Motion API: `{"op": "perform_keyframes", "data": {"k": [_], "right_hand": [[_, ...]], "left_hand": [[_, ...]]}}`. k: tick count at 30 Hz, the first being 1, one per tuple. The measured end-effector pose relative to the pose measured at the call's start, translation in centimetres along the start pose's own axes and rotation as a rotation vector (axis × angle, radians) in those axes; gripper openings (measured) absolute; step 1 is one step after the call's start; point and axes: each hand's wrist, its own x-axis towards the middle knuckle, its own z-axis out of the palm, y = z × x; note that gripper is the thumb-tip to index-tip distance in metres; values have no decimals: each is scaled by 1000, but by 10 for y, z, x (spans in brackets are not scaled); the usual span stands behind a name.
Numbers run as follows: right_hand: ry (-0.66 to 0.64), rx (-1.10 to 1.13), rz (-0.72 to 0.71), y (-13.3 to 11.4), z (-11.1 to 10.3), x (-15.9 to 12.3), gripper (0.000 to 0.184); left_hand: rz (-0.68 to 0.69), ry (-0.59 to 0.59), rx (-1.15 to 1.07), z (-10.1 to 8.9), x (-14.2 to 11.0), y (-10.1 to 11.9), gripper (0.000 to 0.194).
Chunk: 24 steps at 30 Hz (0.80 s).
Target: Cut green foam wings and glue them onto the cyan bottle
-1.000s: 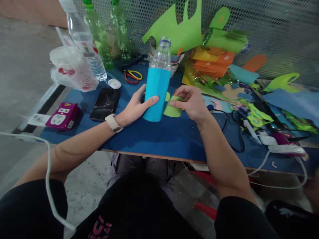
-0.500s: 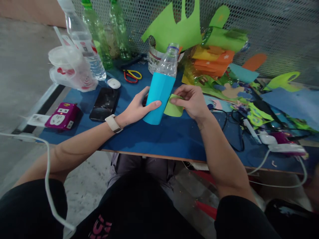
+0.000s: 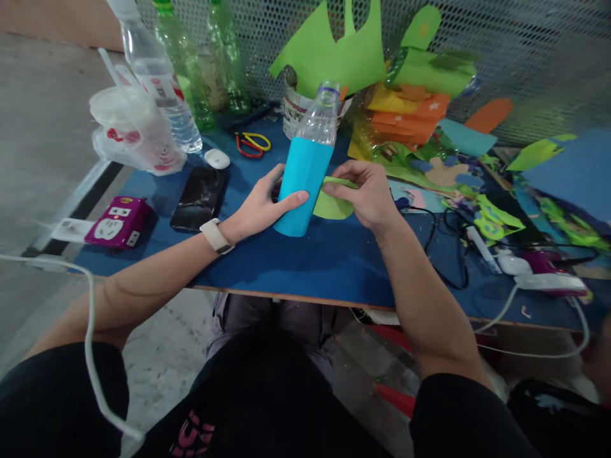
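Loc.: craft wkspc. Indicators: cut paper pcs. (image 3: 446,173) on blue tbl. (image 3: 291,270), R; perf. metal panel (image 3: 267,28), far; grey flr. (image 3: 48,121), L.

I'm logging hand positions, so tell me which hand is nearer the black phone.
Left. The left hand holds the blue-wrapped bottle to the right of the black phone; the right hand, pinching green paper, is farther right, beyond the bottle.

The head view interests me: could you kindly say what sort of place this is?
Probably a craft workspace: the left hand holds a blue-wrapped bottle, the right hand a green piece, and colourful scraps lie on the blue table.
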Motion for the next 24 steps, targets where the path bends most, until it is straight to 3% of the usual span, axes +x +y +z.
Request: {"op": "perform_keyframes", "data": {"k": [24], "right_hand": [[45,-11,-4,6,1,-1,58]], "left_hand": [[-28,39,14,1,-1,-4,73]]}}
